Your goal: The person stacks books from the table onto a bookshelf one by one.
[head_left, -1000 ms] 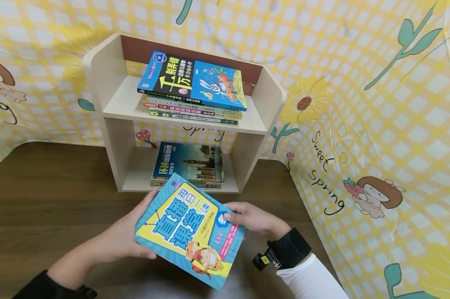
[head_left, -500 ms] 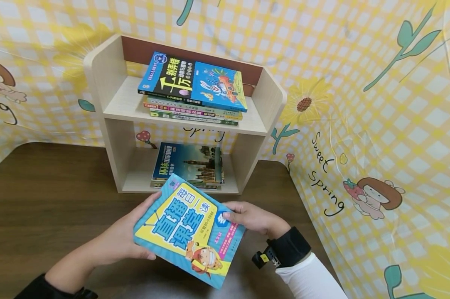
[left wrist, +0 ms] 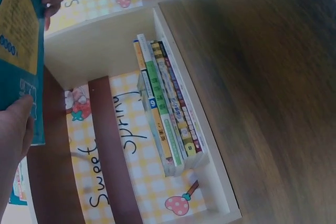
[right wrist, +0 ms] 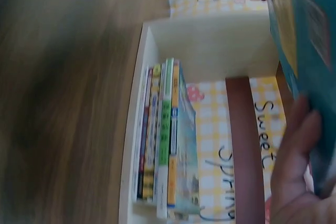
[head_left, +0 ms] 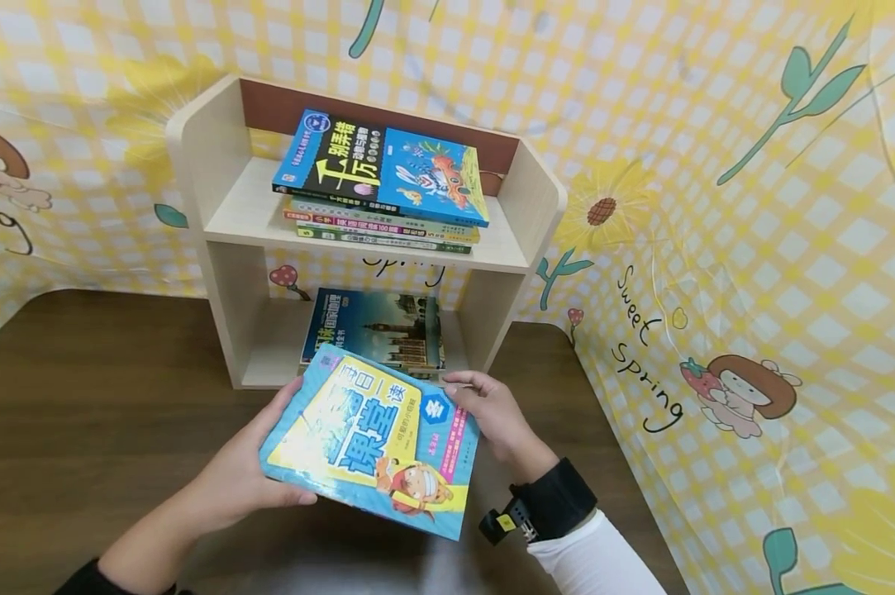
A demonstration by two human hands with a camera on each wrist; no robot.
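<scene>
— Yellow checked cloth with flowers and "Sweet Spring" lettering hangs all round the back, and below it I see the dark wooden counter point(head_left: 83, 397) with a small pale shelf unit point(head_left: 194, 165) standing on it. What are you reading from the hands?

— Both are on the blue-and-yellow book point(head_left: 373, 442). My left hand point(head_left: 242, 471) grips its left edge, thumb curled over the cover near the bottom corner. My right hand point(head_left: 487, 409) pinches the upper right corner, fingertips on the cover.

— Anything different from a second ago?

— Yes. The book has moved forward and its far edge has dropped, so it lies flatter and its top corner now overlaps the front of the lower shelf opening. The right hand has slid up from the side of the cover toward that far corner. I'd judge the book is being lined up with the lower compartment, though it is not inside yet; it's held just above the counter, right in front of the unit.

— And what's in the unit?

— Two compartments. The upper one holds a flat stack of books point(head_left: 380, 198), the top one black and blue with a cartoon on it. The lower one holds a shorter flat pile point(head_left: 376, 326), topped by a book with a clock-tower picture. The left wrist view shows that lower pile point(left wrist: 168, 103) edge-on, several spines thick, with free room above it.
</scene>
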